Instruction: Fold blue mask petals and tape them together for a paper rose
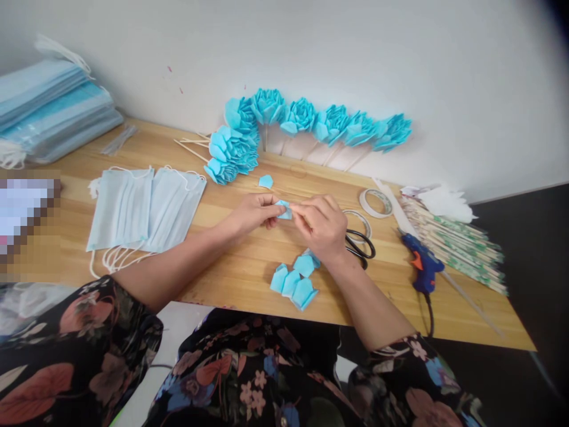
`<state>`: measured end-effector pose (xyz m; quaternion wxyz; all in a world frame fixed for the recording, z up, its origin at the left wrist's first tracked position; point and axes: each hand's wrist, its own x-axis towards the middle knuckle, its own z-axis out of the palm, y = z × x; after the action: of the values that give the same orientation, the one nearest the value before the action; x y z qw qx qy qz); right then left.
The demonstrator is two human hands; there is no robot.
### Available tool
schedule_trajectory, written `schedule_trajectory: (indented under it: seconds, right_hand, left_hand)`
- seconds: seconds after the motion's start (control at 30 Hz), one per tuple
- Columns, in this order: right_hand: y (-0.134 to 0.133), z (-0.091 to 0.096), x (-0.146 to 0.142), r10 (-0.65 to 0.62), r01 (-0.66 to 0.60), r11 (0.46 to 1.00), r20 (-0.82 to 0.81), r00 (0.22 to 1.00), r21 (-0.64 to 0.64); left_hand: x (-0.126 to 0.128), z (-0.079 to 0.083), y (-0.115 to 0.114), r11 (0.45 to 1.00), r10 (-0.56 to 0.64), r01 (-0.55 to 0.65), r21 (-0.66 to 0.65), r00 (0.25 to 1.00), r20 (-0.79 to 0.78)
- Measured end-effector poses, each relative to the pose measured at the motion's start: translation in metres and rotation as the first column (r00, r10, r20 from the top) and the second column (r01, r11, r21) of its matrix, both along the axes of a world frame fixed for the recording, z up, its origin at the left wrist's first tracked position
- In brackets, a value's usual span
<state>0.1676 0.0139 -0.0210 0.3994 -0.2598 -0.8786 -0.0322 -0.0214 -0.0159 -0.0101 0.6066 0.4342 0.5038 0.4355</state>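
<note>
Above the middle of the wooden table, my left hand [260, 209] pinches a small light-blue petal [284, 209] between thumb and fingers. My right hand [320, 224] meets it from the other side, fingers closed at the petal's right edge. A loose petal [265, 181] lies just beyond my left hand. Nearer the front edge rests a cluster of cut blue petals [293, 283], partly behind my right wrist. Black-handled scissors [363, 243] lie beside my right hand, their blades hidden.
Blue flowers on sticks [300, 116] line the wall. Face masks [122, 207] lie at left, with packaged masks [53, 112] behind. At right are tape rolls [376, 203], a blue glue gun [422, 261] with its cord, and wrapped chopsticks [462, 243]. The table [240, 279] ends close to my body.
</note>
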Motion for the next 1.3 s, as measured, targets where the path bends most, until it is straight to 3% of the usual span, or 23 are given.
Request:
schedule_trajectory:
  seconds: [0.13,0.4,0.7,0.8,0.93,1.03,1.1,1.23,1.3]
  right_hand:
    - [0.0,0.001,0.0,-0.022,0.024,0.998,0.024,0.999,-0.051]
    - [-0.001,0.001,-0.001,0.008,-0.009,1.0,0.048,0.999,0.016]
    - [-0.004,0.01,0.002,0.071,-0.072,0.972,-0.014,0.997,-0.225]
    - [-0.003,0.011,0.003,-0.021,-0.06,0.894,-0.176,0.984,-0.443]
    - [0.001,0.006,0.002,-0.067,-0.181,0.655,-0.295,0.953,-0.734]
    - [0.003,0.002,0.0,-0.007,-0.269,0.504,-0.316,0.949,-0.82]
    - [0.004,0.0,-0.001,0.0,-0.284,0.473,-0.322,0.947,-0.834]
    - [0.005,-0.003,0.0,-0.033,-0.289,0.488,-0.348,0.937,-0.824]
    - [0.006,-0.004,0.001,-0.012,-0.319,0.448,-0.362,0.932,-0.835]
  left_hand:
    - [0.0,-0.002,0.001,1.0,-0.001,0.001,0.006,1.0,0.024]
    - [-0.001,-0.002,0.001,1.0,-0.013,0.013,0.003,0.984,0.177]
    - [-0.003,-0.005,0.003,1.0,-0.029,0.031,-0.006,0.988,0.154]
    - [-0.002,-0.004,0.003,0.999,-0.033,0.032,0.021,0.997,0.075]
    - [-0.002,-0.005,0.002,0.997,-0.036,0.036,0.069,0.999,0.01]
    - [-0.002,-0.006,0.002,0.992,-0.053,0.055,0.112,0.998,-0.026]
    - [-0.002,-0.007,0.002,0.989,-0.068,0.074,0.132,0.996,-0.05]
    - [-0.002,-0.008,0.002,0.98,-0.099,0.113,0.161,0.991,-0.093]
    - [-0.002,-0.009,0.002,0.977,-0.106,0.124,0.174,0.988,-0.111]
